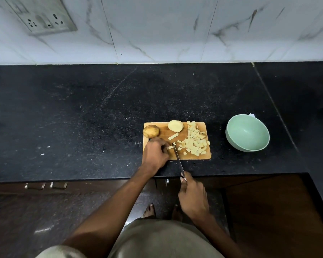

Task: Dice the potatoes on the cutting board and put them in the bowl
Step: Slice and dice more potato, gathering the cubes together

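A potato strip [170, 147] is pinned on the board [203, 156] by the curled fingers of the left hand [155, 153]; a knife [179, 159] is gripped by the right hand [192, 196], blade at the strip; dice [194, 141] are heaped on the board's right; the bowl [247, 132] stands apart on the desk [82, 118].

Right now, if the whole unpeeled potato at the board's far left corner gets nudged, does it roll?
Probably. The whole potato looks rounded and overhangs the cutting board edge, so it could roll onto the counter. Its skin looks dry, likely grippable.
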